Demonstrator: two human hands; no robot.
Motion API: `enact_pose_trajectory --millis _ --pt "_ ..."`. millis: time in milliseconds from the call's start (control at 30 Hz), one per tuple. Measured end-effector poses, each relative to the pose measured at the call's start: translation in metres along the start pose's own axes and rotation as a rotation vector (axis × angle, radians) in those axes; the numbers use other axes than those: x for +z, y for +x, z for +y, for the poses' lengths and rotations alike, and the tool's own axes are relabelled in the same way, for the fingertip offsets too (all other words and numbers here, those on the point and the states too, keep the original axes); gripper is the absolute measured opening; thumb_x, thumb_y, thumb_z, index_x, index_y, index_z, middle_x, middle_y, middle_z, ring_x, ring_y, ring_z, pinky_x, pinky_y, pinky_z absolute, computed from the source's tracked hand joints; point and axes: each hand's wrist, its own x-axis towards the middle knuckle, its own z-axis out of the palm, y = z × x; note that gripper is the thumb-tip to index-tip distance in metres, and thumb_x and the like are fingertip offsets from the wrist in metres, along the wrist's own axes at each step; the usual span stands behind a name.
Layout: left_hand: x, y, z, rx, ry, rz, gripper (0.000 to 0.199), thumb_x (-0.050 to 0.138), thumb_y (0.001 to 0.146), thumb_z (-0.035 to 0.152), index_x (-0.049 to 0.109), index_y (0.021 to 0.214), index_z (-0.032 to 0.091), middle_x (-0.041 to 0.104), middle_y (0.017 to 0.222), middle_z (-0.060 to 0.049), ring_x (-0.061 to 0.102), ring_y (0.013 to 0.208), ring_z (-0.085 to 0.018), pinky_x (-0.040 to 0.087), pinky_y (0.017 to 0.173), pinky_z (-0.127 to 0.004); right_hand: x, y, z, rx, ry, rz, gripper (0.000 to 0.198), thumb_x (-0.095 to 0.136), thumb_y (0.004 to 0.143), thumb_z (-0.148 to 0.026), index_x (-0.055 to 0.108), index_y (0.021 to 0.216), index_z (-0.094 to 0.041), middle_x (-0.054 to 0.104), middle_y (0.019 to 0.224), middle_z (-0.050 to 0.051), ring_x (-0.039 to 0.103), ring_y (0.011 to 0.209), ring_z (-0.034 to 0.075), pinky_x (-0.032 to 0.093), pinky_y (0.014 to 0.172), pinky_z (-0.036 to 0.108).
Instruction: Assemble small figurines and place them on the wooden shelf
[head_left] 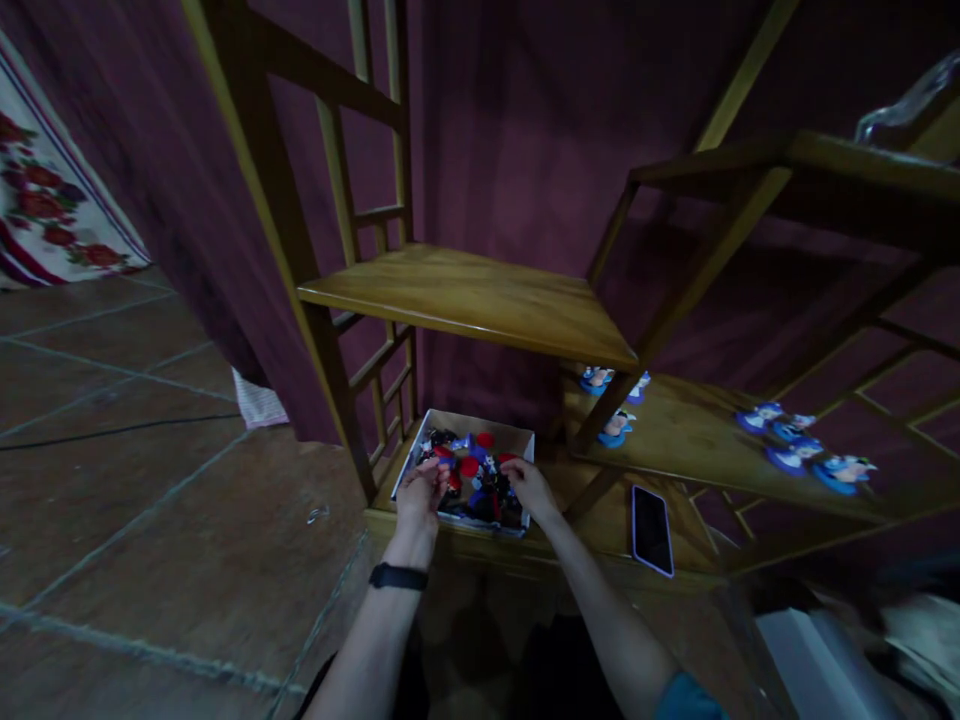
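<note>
A shallow white box (525, 446) on the low shelf holds a jumble of small figurines (487, 490), dark, white and purple, several with round red bases. Over the box's left side, my left hand (421, 492) has its fingers closed on a small red-based figurine (444, 456). At the right rim is my right hand (529, 484), fingertips pinched together beside a bit of red; the thing in them is too small and dark to make out. A black band (398, 577) circles my left wrist.
Figurines on blue and purple bases (796, 455) stand on the right-hand shelf (697, 425). A phone (652, 530) lies on the low board. Just above the box juts a wooden shelf (472, 298). A cable (120, 432) crosses the tiled floor at left.
</note>
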Motion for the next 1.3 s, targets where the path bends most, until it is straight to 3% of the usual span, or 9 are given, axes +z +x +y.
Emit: enact_pose_trajectory --millis 200,367,533,733,867,1033,1133,1200,1300 --pt "0.007 0.017 0.02 -0.037 -0.117 -0.068 0.016 0.053 0.073 0.002 0.059 0.085 0.011 0.065 0.067 -0.005 0.06 0.052 -0.007 0.045 0.048 -0.014 0.018 0.031 0.01 -0.024 -0.227 0.037 0.029 0.039 0.079 -0.015 0.063 0.093 -0.024 0.066 0.095 0.0 0.057 0.093 0.014 0.04 0.089 0.031" --pt "0.006 0.027 0.02 -0.196 -0.169 -0.096 0.017 0.048 0.076 0.001 0.059 0.085 0.011 0.064 0.069 -0.005 0.06 0.053 -0.007 0.047 0.047 -0.015 0.031 0.043 0.006 -0.139 -0.491 -0.014 0.035 0.041 0.081 -0.015 0.057 0.111 -0.024 0.058 0.115 0.003 0.048 0.109 0.016 0.033 0.095 0.029" --pt "0.009 0.027 0.019 -0.212 -0.193 -0.112 0.017 0.049 0.076 0.0 0.058 0.086 0.011 0.064 0.071 -0.005 0.06 0.054 -0.007 0.047 0.047 -0.015 0.042 0.04 0.006 -0.148 -0.633 -0.132 0.041 0.039 0.084 -0.016 0.045 0.124 -0.023 0.055 0.117 0.006 0.045 0.11 0.019 0.03 0.095 0.03" --pt "0.011 0.025 0.02 -0.239 -0.192 -0.102 0.017 0.048 0.077 0.001 0.058 0.087 0.011 0.063 0.069 -0.005 0.06 0.053 -0.008 0.047 0.047 -0.015 0.044 0.043 0.005 -0.073 -0.659 -0.156 0.032 0.047 0.079 -0.017 0.056 0.109 -0.022 0.052 0.11 0.008 0.047 0.105 0.02 0.034 0.091 0.03" --pt "0.01 0.026 0.017 -0.238 -0.188 -0.113 0.017 0.047 0.078 0.001 0.058 0.087 0.011 0.063 0.069 -0.005 0.06 0.054 -0.007 0.047 0.047 -0.015 0.034 0.053 0.004 -0.056 -0.419 -0.05 0.024 0.052 0.074 -0.016 0.06 0.095 -0.024 0.052 0.104 0.003 0.054 0.091 0.015 0.04 0.082 0.026" --pt "0.011 0.026 0.014 -0.258 -0.187 -0.129 0.018 0.048 0.077 0.001 0.058 0.088 0.011 0.064 0.07 -0.005 0.06 0.052 -0.007 0.047 0.047 -0.015 0.006 0.069 0.002 0.122 0.334 0.261 0.023 0.048 0.074 -0.03 0.058 0.093 -0.021 0.062 0.086 0.002 0.059 0.078 0.016 0.048 0.066 0.027" --pt "0.013 0.026 0.012 -0.261 -0.199 -0.145 0.018 0.049 0.077 0.001 0.058 0.088 0.011 0.064 0.07 -0.005 0.06 0.053 -0.008 0.047 0.048 -0.016 -0.008 0.072 0.004 0.272 0.698 0.275 0.017 0.048 0.071 -0.028 0.059 0.081 -0.018 0.063 0.074 0.003 0.059 0.066 0.014 0.048 0.057 0.025" --pt "0.014 0.026 0.012 -0.26 -0.201 -0.148 0.018 0.048 0.077 0.001 0.058 0.088 0.011 0.064 0.07 -0.005 0.061 0.054 -0.008 0.047 0.048 -0.015 -0.013 0.071 0.006 0.346 0.778 0.231 0.013 0.05 0.069 -0.027 0.059 0.073 -0.018 0.062 0.065 0.003 0.057 0.057 0.012 0.046 0.051 0.023" --pt "0.013 0.027 0.012 -0.26 -0.202 -0.152 0.017 0.048 0.077 0.001 0.058 0.088 0.011 0.064 0.07 -0.006 0.061 0.054 -0.008 0.047 0.048 -0.016 -0.01 0.068 0.005 0.367 0.681 0.157 0.014 0.054 0.066 -0.028 0.06 0.072 -0.017 0.059 0.06 0.001 0.05 0.047 0.009 0.039 0.042 0.02"
